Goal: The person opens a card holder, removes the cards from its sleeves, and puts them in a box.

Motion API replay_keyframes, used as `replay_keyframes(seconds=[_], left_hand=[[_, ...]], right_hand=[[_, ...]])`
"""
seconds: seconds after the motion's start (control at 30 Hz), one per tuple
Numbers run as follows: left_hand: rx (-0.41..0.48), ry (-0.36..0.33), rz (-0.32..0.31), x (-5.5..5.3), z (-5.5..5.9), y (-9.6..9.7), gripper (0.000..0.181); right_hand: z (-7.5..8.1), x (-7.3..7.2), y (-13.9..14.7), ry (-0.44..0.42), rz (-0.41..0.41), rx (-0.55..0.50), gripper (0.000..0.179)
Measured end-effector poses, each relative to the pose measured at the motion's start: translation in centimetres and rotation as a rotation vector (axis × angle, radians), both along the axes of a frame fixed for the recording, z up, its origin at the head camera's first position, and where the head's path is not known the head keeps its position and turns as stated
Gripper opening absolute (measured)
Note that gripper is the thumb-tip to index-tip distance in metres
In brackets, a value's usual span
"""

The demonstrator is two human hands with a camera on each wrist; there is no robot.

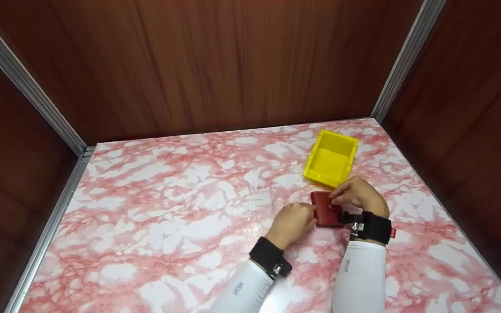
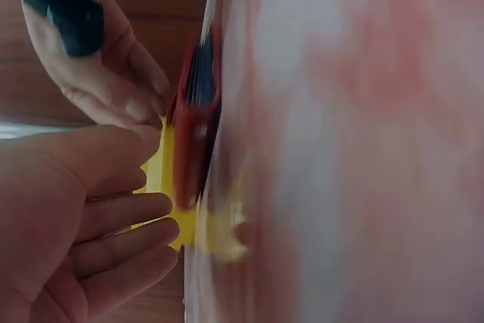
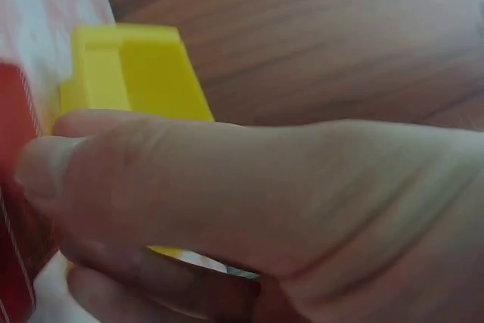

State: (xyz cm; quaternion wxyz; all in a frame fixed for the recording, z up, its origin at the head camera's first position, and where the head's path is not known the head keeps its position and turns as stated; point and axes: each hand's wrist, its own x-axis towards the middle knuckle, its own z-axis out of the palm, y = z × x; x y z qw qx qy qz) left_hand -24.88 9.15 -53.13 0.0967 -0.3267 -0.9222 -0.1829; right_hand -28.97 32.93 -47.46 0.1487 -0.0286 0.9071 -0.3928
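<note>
Toward the bench's (image 1: 424, 248) right edge, the right hand (image 1: 360, 195) is pinching the red wallet's (image 1: 323, 215) clasp, the left hand (image 1: 292, 222) is flanking it, unclenched; clasp work looking underway, unfinished.

Your head camera looks forward and down on the red wallet (image 1: 323, 213) from farthest back. Your left-wrist view, turned sideways, faces the wallet's edge from low and near; your right-wrist view, also close, crops the wallet at the frame's left border. Both wrist views share the wallet and the yellow bin (image 1: 339, 144) beyond it.
</note>
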Motion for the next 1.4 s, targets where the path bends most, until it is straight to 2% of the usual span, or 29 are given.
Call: replay_keyframes(seconds=[0.17,0.37,0.53,0.7,0.87,1.07,1.4], left_hand=[[-0.036,0.017,-0.004,0.3,0.1,1.4,0.014],[-0.087,-0.015,-0.029,0.6,0.0,1.8,0.021],[-0.076,-0.021,-0.033,0.7,-0.1,1.9,0.019],[-0.080,-0.021,-0.032,0.6,0.0,1.9,0.018],[-0.058,-0.021,-0.020,0.3,0.2,1.5,0.017],[-0.012,-0.042,0.027,-0.2,0.3,0.2,0.013],[0.029,-0.084,0.098,-0.7,0.8,-2.2,0.021]], right_hand=[[-0.5,-0.2,0.1,0.005,0.019,0.045,0.029],[-1.1,-0.3,0.2,-0.027,0.013,0.052,0.033],[-1.4,-0.4,0.1,-0.064,0.011,0.052,0.032],[-1.4,-0.5,-0.1,-0.059,0.012,0.057,0.030],[-1.4,-0.8,-0.8,-0.049,0.041,0.102,0.029],[-1.4,-1.6,-2.7,-0.013,0.103,0.191,0.026],[-1.6,-2.4,-5.6,0.053,0.200,0.168,0.019]])
